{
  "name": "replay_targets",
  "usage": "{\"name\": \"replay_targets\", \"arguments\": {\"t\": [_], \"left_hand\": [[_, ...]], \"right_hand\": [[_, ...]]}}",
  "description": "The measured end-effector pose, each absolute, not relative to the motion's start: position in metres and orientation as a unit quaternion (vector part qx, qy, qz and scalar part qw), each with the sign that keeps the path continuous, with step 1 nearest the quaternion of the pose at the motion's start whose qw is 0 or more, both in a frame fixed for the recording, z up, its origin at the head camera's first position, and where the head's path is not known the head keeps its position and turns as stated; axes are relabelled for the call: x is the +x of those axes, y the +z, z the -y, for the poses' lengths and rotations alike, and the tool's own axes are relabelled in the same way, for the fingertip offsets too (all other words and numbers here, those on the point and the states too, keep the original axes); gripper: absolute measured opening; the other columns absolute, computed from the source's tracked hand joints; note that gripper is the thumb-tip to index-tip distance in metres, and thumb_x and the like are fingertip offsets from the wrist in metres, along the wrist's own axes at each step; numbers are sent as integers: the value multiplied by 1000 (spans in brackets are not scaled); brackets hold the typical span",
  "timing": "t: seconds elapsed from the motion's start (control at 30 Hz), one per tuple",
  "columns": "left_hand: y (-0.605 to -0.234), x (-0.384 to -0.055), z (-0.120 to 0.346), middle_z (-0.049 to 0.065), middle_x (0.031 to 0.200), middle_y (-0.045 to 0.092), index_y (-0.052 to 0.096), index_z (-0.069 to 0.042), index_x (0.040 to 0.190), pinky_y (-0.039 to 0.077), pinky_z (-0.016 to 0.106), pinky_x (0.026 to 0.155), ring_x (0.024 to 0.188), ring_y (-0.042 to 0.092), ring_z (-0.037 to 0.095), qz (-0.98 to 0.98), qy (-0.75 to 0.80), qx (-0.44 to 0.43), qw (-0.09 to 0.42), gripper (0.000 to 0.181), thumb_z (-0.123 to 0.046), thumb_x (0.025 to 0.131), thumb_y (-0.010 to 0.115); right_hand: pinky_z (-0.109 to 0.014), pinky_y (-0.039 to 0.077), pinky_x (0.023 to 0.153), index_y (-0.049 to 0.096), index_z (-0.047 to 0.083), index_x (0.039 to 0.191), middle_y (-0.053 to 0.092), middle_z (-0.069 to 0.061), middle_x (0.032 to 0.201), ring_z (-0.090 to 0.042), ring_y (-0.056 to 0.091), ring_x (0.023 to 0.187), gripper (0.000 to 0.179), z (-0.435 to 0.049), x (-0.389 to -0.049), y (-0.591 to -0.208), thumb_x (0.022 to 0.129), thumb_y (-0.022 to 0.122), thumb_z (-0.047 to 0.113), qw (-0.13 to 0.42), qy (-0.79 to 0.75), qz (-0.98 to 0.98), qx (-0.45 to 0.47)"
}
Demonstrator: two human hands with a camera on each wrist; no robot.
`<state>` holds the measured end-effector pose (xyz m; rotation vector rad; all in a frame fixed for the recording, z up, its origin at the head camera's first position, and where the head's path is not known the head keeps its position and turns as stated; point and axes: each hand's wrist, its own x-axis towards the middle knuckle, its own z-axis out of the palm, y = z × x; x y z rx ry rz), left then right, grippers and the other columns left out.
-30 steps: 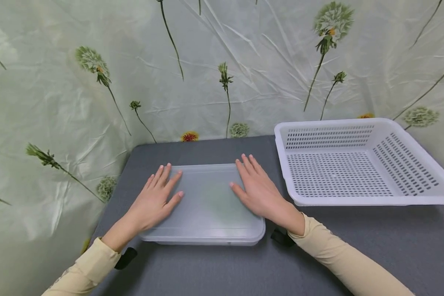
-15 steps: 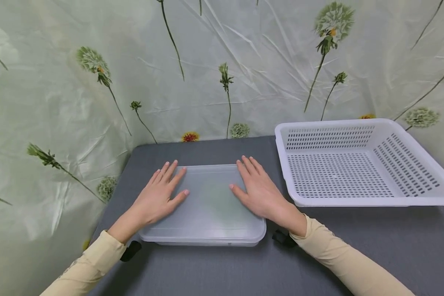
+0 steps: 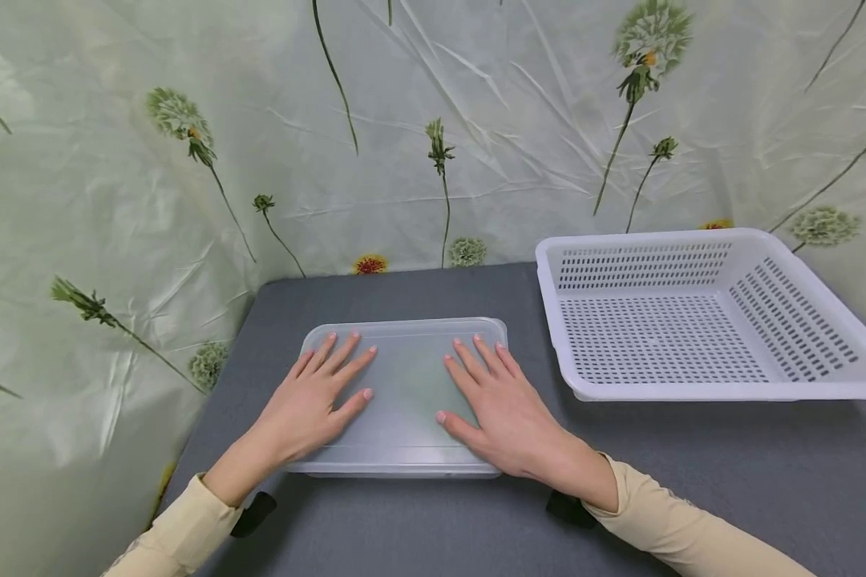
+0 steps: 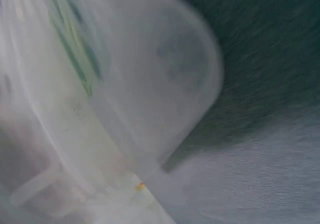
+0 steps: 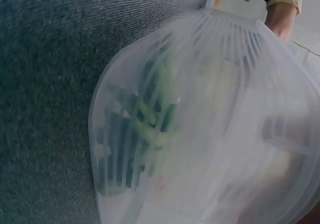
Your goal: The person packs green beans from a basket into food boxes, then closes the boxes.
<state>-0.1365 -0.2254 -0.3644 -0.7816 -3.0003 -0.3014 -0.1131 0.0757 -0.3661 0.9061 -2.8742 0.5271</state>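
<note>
A flat, translucent plastic storage box lies in front of me in the head view, covered by its pale lid (image 3: 407,401). My left hand (image 3: 306,413) rests on the left part of the lid, fingers straight and spread. On the right part lies my right hand (image 3: 508,417), its fingers also spread and pointing away from me. The right wrist view shows the box's ribbed, see-through wall (image 5: 215,99) with blurred green pieces (image 5: 155,129) behind it. Green strips (image 4: 75,39) show through the box wall in the left wrist view.
A white perforated plastic basket (image 3: 657,336) stands right of the box, with nothing in it. Both rest on a dark grey cloth-covered table (image 3: 397,529). Behind and to the left hangs a pale sheet (image 3: 375,200) printed with flowers.
My left hand has shifted right, further onto the lid, then slightly nearer to me. My right hand has slid back toward me, uncovering the lid's far right corner. The box stays in place.
</note>
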Motion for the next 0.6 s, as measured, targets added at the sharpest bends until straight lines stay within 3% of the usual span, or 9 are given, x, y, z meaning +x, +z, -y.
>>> {"name": "replay_targets", "arguments": {"t": [0.2, 0.43, 0.6], "left_hand": [[-364, -122, 232, 0, 161, 22, 38, -29, 153, 8, 55, 117, 149, 9, 31, 965, -109, -239, 17, 61, -58, 99, 45], [-366, -126, 230, 3, 163, 17, 37, -29, 153, 7, 57, 117, 149, 4, 35, 965, -122, -233, 15, 64, -59, 98, 47], [-366, -129, 230, 7, 163, 14, 37, -23, 153, 12, 61, 114, 148, 6, 37, 968, -136, -213, 10, 70, -60, 96, 50]], "right_hand": [[-47, 8, 119, 37, 8, 152, 25, -10, 160, -29, 11, 149, 71, -75, -114, -367, 100, 43, 56, 36, 182, 937, 296], [-51, 22, 115, 41, 7, 150, 31, -13, 157, -31, 23, 146, 66, -78, -130, -363, 98, 55, 47, 66, 195, 944, 257], [-55, 14, 117, 31, 11, 155, 20, -13, 161, -34, 7, 149, 70, -76, -153, -363, 100, 51, 49, 47, 186, 952, 239]]}}
